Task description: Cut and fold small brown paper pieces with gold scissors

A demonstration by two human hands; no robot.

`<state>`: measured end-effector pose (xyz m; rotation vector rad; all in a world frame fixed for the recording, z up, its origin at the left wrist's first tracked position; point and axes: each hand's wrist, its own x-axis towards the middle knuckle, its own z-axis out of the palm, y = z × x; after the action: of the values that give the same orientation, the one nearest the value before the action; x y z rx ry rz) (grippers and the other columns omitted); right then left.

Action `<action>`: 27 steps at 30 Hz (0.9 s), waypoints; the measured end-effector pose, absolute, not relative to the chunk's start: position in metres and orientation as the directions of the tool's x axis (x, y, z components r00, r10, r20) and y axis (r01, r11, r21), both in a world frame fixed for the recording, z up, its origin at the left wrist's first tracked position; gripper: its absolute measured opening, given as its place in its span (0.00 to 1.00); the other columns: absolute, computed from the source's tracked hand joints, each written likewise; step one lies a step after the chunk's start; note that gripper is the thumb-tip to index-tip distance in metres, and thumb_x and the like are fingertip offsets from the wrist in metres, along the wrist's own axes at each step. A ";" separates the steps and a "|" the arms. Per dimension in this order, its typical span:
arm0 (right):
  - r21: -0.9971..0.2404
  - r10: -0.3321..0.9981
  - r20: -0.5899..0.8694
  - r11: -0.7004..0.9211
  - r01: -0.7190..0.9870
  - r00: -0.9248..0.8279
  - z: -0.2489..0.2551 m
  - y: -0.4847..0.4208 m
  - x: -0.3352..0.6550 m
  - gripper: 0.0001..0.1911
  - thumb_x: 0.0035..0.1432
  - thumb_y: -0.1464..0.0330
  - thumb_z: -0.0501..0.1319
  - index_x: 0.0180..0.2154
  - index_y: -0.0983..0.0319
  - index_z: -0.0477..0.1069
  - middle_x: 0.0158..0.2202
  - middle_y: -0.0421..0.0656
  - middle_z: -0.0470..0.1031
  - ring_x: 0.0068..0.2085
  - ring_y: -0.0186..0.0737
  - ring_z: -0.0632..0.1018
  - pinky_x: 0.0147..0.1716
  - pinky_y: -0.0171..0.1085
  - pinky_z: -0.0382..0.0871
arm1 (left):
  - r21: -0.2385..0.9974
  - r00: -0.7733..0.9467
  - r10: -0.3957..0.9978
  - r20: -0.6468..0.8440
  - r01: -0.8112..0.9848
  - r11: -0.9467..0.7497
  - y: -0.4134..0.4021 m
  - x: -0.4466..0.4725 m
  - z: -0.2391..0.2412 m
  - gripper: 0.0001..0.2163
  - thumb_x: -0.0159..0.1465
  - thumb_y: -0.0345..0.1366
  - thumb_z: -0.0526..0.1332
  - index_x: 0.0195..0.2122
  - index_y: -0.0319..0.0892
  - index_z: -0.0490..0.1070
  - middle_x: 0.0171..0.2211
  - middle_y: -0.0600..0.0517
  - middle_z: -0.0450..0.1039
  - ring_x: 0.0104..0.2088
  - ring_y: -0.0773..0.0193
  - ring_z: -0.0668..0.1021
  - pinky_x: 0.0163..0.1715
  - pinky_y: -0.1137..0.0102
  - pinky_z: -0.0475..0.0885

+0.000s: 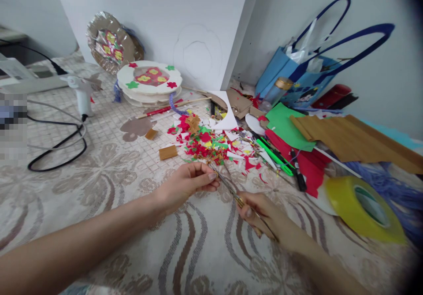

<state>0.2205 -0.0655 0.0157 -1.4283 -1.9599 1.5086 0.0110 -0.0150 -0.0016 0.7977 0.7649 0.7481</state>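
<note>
My right hand [261, 211] grips a pair of scissors [233, 192] by the handles, the blades pointing away and to the left. My left hand [194, 179] is closed in a pinch at the blade tips. A tiny brown scrap of paper shows at its fingertips, mostly hidden. Just beyond both hands spreads a heap of cut paper bits [211, 143] in red, green, white, yellow and brown. Two small brown paper rectangles lie left of the heap, the nearer brown rectangle [168, 152] close to my left hand.
A decorated round paper lantern [148, 81] sits at the back. A glue gun [81, 94] with a looped cord stands left. On the right are a green cutter [274, 156], a black marker [298, 171], brown crepe paper [350, 138], a tape roll [363, 209] and a blue bag [297, 74].
</note>
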 end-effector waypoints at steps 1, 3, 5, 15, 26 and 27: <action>-0.845 0.824 -0.327 -0.036 0.533 -0.463 0.017 -0.065 0.220 0.29 0.53 0.40 0.43 0.23 0.59 0.51 0.19 0.34 0.51 0.19 0.30 0.57 0.16 0.31 0.52 | 0.826 0.509 0.807 -0.301 -0.284 0.487 -0.015 0.011 -0.002 0.09 0.52 0.37 0.67 0.29 0.37 0.70 0.28 0.52 0.73 0.31 0.68 0.75 0.37 0.70 0.69; -0.833 0.826 -0.332 -0.029 0.553 -0.456 0.019 -0.065 0.219 0.28 0.54 0.41 0.44 0.23 0.59 0.52 0.19 0.35 0.52 0.19 0.30 0.58 0.16 0.31 0.52 | 0.824 0.509 0.806 -0.302 -0.285 0.489 -0.015 0.011 -0.002 0.10 0.52 0.37 0.67 0.28 0.37 0.70 0.28 0.52 0.73 0.31 0.68 0.75 0.36 0.71 0.69; -0.830 0.826 -0.321 -0.010 0.558 -0.463 0.018 -0.064 0.219 0.28 0.54 0.41 0.45 0.22 0.60 0.52 0.19 0.35 0.52 0.19 0.30 0.58 0.16 0.30 0.52 | 0.825 0.508 0.806 -0.303 -0.284 0.489 -0.015 0.011 -0.003 0.09 0.53 0.38 0.67 0.29 0.37 0.70 0.28 0.52 0.73 0.31 0.68 0.75 0.36 0.71 0.69; -0.831 0.823 -0.328 -0.019 0.556 -0.463 0.015 -0.066 0.221 0.27 0.56 0.43 0.44 0.23 0.60 0.51 0.18 0.34 0.50 0.18 0.30 0.57 0.15 0.30 0.50 | 0.838 0.513 0.806 -0.296 -0.266 0.477 -0.015 0.010 -0.002 0.09 0.53 0.38 0.67 0.29 0.38 0.70 0.28 0.52 0.73 0.31 0.69 0.75 0.37 0.71 0.69; -0.829 0.843 -0.322 -0.030 0.558 -0.432 0.017 -0.068 0.218 0.29 0.55 0.41 0.43 0.22 0.60 0.52 0.17 0.33 0.49 0.17 0.29 0.56 0.15 0.30 0.48 | 0.844 0.540 0.796 -0.273 -0.263 0.467 -0.013 0.009 -0.002 0.10 0.54 0.38 0.66 0.29 0.37 0.69 0.29 0.51 0.74 0.30 0.69 0.75 0.36 0.72 0.69; -0.834 0.845 -0.317 -0.031 0.551 -0.431 0.016 -0.067 0.218 0.29 0.54 0.41 0.43 0.22 0.60 0.52 0.17 0.33 0.48 0.17 0.29 0.55 0.15 0.30 0.48 | 0.843 0.544 0.795 -0.269 -0.266 0.467 -0.013 0.009 -0.003 0.10 0.54 0.38 0.66 0.29 0.37 0.69 0.29 0.51 0.74 0.30 0.69 0.75 0.36 0.72 0.69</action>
<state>0.2178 -0.0675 0.0162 -1.4769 -1.9594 1.4472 0.0092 -0.0131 -0.0027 0.8427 0.7296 0.7262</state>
